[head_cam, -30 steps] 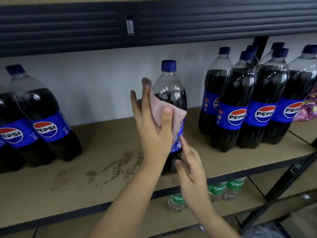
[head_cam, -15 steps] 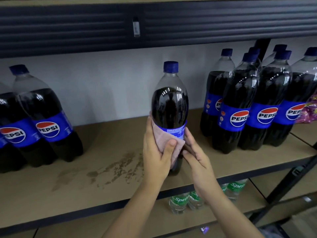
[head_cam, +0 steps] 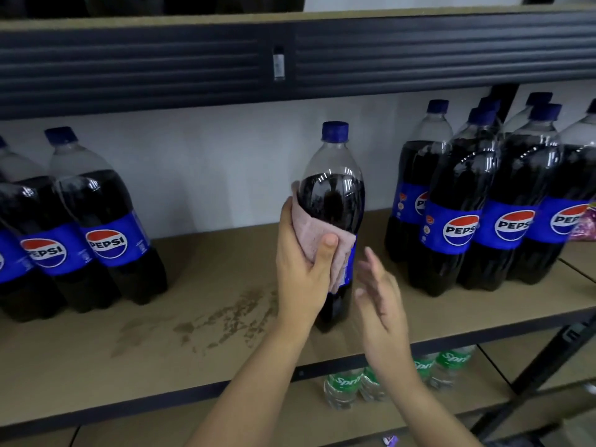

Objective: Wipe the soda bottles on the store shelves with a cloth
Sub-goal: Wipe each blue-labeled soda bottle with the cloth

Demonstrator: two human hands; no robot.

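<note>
A dark Pepsi bottle (head_cam: 332, 201) with a blue cap stands upright near the front of the middle shelf (head_cam: 209, 285). A pink cloth (head_cam: 309, 233) is wrapped around its label. My left hand (head_cam: 300, 279) grips the cloth against the bottle, with the thumb pressed across the front. My right hand (head_cam: 380, 301) hovers just right of the bottle's lower part with its fingers spread and blurred, touching nothing.
Three Pepsi bottles (head_cam: 106, 243) stand at the left of the shelf and several Pepsi bottles (head_cam: 461, 227) at the right. A dried stain (head_cam: 225, 321) marks the board. Sprite bottles (head_cam: 342, 385) lie on the shelf below. A dark beam (head_cam: 161, 59) runs overhead.
My left hand slid the cloth down from the bottle's shoulder to its label. My right hand let go of the bottle's lower part and pulled away to the right.
</note>
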